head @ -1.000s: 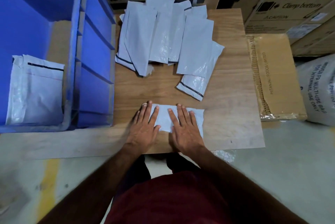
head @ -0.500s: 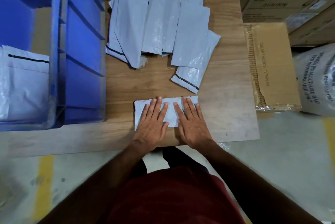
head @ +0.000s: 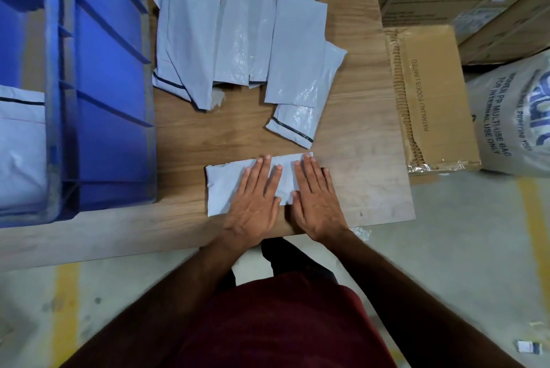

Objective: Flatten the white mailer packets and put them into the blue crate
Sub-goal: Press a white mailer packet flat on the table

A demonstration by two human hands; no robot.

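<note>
Both flat hands, left hand (head: pixel 253 204) and right hand (head: pixel 317 204), had slid rightward, fingers straight, pressing one mailer (head: pixel 226 186); pile (head: pixel 238 40) remained, blue crate (head: pixel 104 99) held some.

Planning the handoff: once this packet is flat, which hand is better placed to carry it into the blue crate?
Probably the left. The left hand presses the packet on the side nearer the blue crate; the right hand lies on its far end and would have to cross over.
</note>
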